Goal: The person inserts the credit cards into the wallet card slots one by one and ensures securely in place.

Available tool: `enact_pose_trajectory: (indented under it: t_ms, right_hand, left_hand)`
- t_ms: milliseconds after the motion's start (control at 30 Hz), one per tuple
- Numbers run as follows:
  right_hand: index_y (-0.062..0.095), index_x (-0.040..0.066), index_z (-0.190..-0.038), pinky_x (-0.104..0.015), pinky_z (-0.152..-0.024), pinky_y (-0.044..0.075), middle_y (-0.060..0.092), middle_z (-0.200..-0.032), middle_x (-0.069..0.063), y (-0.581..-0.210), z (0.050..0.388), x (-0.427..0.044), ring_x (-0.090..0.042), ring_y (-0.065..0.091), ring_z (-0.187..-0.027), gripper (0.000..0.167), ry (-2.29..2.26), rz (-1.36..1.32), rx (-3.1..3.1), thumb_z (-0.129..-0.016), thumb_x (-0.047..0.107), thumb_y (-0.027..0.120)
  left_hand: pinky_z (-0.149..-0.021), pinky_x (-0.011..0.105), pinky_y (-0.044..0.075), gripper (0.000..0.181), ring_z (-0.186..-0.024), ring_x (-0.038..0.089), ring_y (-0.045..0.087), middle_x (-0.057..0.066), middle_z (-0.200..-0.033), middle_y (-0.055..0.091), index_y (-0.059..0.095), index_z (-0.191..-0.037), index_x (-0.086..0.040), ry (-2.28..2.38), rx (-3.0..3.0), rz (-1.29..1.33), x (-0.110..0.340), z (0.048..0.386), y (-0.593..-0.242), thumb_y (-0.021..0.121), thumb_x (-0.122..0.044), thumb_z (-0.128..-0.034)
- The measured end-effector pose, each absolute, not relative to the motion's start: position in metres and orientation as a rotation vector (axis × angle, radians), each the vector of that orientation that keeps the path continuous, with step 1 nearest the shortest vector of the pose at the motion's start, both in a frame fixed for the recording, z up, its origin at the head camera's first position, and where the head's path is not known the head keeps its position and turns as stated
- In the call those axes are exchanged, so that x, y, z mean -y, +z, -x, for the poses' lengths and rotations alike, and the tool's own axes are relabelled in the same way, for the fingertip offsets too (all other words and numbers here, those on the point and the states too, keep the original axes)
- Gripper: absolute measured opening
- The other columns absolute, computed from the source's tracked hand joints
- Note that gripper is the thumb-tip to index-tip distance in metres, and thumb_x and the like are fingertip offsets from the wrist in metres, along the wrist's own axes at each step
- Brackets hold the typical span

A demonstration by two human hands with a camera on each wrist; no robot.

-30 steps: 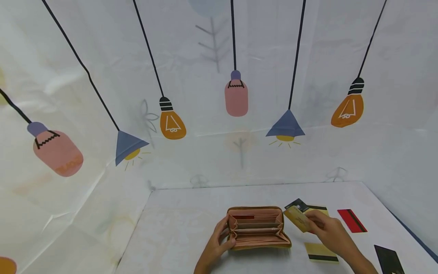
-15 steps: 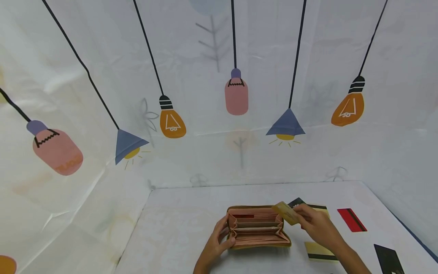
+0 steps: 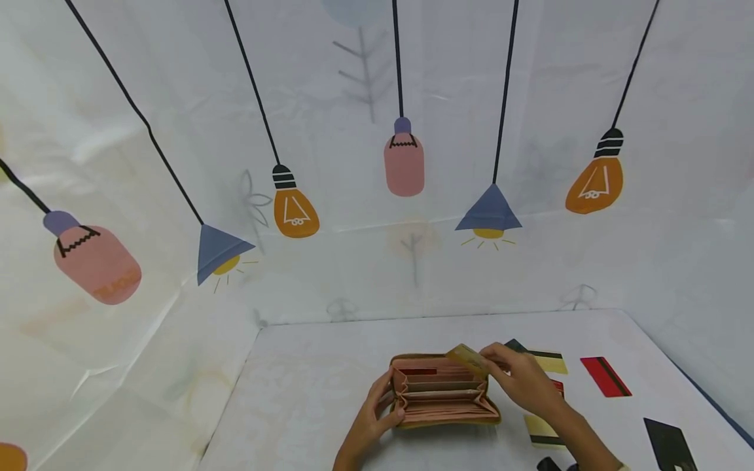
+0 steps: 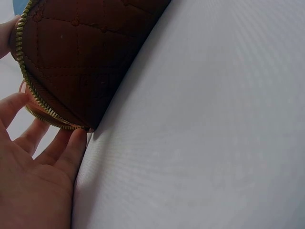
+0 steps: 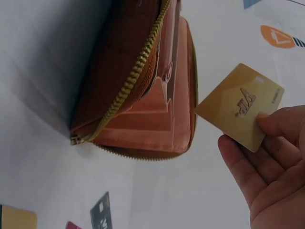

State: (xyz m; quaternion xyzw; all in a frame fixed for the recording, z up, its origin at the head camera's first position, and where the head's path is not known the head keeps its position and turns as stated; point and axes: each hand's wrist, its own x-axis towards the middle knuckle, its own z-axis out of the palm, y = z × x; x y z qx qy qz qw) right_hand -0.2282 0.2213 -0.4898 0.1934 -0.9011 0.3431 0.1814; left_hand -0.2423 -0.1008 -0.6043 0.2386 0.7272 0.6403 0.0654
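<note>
Creased white walls (image 3: 353,275) printed with blue lamps (image 3: 487,207) and orange bulbs (image 3: 296,214); white table (image 3: 312,366) below; soft sheen (image 3: 94,147) at left.

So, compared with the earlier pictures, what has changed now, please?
The right hand moved left with the gold VIP card, which now overlaps the upper right corner of the open zip wallet in the head view. A partly hidden red card came into view. Nothing was let go. The left hand still holds the wallet's left end.

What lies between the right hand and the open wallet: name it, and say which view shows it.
A gold card, pinched in the right hand, lies between that hand and the wallet; the right wrist view shows it clearly.
</note>
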Motion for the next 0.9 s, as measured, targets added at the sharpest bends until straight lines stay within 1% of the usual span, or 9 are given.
enact_pose_trajectory:
  t_ms: [233, 367, 600, 767, 900]
  right_hand:
    - [0.068, 0.018, -0.099, -0.021, -0.066, 0.059, 0.076, -0.088, 0.003, -0.493, 0.238, -0.214, -0.008, 0.072, -0.078, 0.017, 0.952, -0.643, 2.513, -0.091, 0.002, 0.07]
    - [0.069, 0.017, -0.098, -0.02, -0.066, 0.058, 0.074, -0.086, 0.005, -0.497, 0.245, -0.211, -0.006, 0.071, -0.077, 0.016, 0.97, -0.644, 2.523, -0.091, 0.002, 0.07]
    - [0.071, 0.014, -0.093, -0.019, -0.066, 0.058, 0.069, -0.087, 0.004, -0.506, 0.253, -0.209, -0.003, 0.067, -0.078, 0.014, 0.951, -0.638, 2.492, -0.089, 0.0, 0.071]
    - [0.071, 0.015, -0.093, -0.02, -0.067, 0.058, 0.072, -0.088, 0.001, -0.509, 0.257, -0.209, -0.004, 0.067, -0.08, 0.01, 0.919, -0.609, 2.522, -0.092, 0.005, 0.07]
    - [0.072, 0.017, -0.093, -0.021, -0.066, 0.057, 0.073, -0.089, 0.003, -0.511, 0.26, -0.209, -0.003, 0.066, -0.078, 0.013, 0.899, -0.585, 2.553, -0.091, 0.005, 0.07]
  left_hand:
    - [-0.112, 0.021, 0.038, 0.074, -0.148, 0.036, 0.03, 0.009, -0.163, 0.022, 0.022, -0.16, -0.028, 1.93, -2.172, -0.644, 0.1, 0.24, -0.601, 0.063, -0.017, -0.0989]
    - [-0.112, 0.021, 0.038, 0.074, -0.147, 0.037, 0.03, 0.011, -0.163, 0.022, 0.022, -0.16, -0.027, 1.934, -2.166, -0.651, 0.1, 0.24, -0.599, 0.063, -0.017, -0.099]
    - [-0.113, 0.026, 0.04, 0.075, -0.146, 0.04, 0.031, 0.016, -0.162, 0.023, 0.021, -0.161, -0.023, 1.918, -2.196, -0.692, 0.099, 0.243, -0.605, 0.062, -0.016, -0.0992]
    - [-0.113, 0.026, 0.04, 0.074, -0.146, 0.039, 0.032, 0.014, -0.162, 0.023, 0.022, -0.16, -0.025, 1.919, -2.196, -0.673, 0.098, 0.244, -0.605, 0.063, -0.016, -0.0991]
    - [-0.114, 0.028, 0.041, 0.074, -0.145, 0.041, 0.032, 0.015, -0.162, 0.023, 0.021, -0.16, -0.024, 1.918, -2.211, -0.69, 0.098, 0.245, -0.605, 0.062, -0.015, -0.0992]
